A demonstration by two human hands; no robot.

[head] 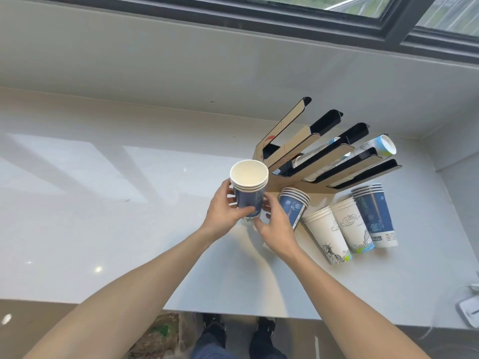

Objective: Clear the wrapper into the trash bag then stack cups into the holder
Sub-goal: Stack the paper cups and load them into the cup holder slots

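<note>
Blue cup stack (pixel 248 195) held upright above counter (pixel 103 203), just left of holder (pixel 324 156). Left hand (pixel 223 213) wrapped mid-wall, right hand (pixel 274 224) closed at base. Judged light, thin-walled, crushable; best gripped low, gently.

Cups and holder on the counter (pixel 129 203), window (pixel 337 11) beyond.
Held stack of cups (pixel 249 193) left of the holder (pixel 324 156); four more stacks (pixel 337 224) lying near and right, just before the holder; further cups (pixel 381 146) in its right slots; trash bag (pixel 158 338) below the near edge.
</note>
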